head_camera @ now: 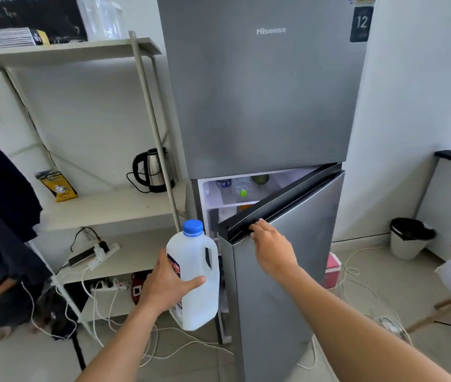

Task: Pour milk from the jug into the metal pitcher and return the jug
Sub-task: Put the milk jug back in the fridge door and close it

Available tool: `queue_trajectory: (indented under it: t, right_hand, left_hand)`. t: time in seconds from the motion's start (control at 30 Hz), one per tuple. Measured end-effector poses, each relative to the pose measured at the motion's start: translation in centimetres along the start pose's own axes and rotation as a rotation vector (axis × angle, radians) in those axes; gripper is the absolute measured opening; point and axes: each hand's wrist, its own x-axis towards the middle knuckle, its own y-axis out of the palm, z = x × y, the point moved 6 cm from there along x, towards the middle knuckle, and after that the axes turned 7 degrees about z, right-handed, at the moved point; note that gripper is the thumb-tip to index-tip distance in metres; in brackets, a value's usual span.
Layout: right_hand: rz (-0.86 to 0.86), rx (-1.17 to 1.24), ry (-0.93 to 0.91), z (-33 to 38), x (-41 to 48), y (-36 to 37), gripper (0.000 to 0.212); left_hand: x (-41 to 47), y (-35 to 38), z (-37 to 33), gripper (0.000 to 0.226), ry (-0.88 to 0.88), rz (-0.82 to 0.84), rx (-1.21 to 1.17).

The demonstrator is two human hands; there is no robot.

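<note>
My left hand (168, 285) grips a white plastic milk jug (199, 274) with a blue cap, held upright in front of the fridge's left edge. My right hand (270, 245) grasps the black top edge of the lower fridge door (287, 257), which stands partly open. Through the gap I see the lit fridge interior (235, 188) with a few bottles and a green fruit on its shelf. The metal pitcher is not in view.
A grey fridge (263, 92) fills the centre. A pale shelf unit (103, 208) at left carries a kettle (152, 172), a yellow packet and power strips. White cables trail over the tiled floor. A bin (410, 238) stands at right, dark clothing hangs at far left.
</note>
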Motion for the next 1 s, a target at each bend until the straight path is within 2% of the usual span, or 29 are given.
queue_trajectory:
  t: [0.1, 0.23, 0.37, 0.5, 0.67, 0.87, 1.0]
  right_hand:
    - [-0.089, 0.08, -0.025, -1.4, -3.0, -2.5, 0.032]
    - [-0.143, 0.178, 0.128, -4.0, -6.4, -6.5, 0.039]
    - [-0.103, 0.206, 0.309, -6.6, -9.1, -10.0, 0.046]
    - [0.008, 0.171, 0.435, -8.7, -11.4, -12.7, 0.04]
    - [0.085, 0.002, 0.588, -10.9, -13.9, -15.8, 0.031]
    - [-0.046, -0.231, 0.594, -11.7, -16.4, -17.3, 0.027]
    - [-0.022, -0.575, 0.634, -12.3, -17.5, -14.8, 0.069]
  left_hand:
    - [-3.0, 2.1, -0.7, 0.105, -0.005, -0.019, -0.025]
    - [-6.9, 5.2, -2.1, 0.101, 0.053, -0.021, -0.018]
    - [-8.8, 7.3, -4.1, 0.101, 0.075, -0.025, 0.001]
    - [-9.6, 9.2, -6.9, 0.101, 0.117, 0.028, 0.008]
    - [-11.0, 11.8, -9.8, 0.103, 0.175, 0.091, 0.039]
    - [-12.2, 14.4, -11.4, 0.105, 0.218, 0.171, 0.033]
    - [-12.8, 15.6, -12.4, 0.103, 0.246, 0.198, 0.034]
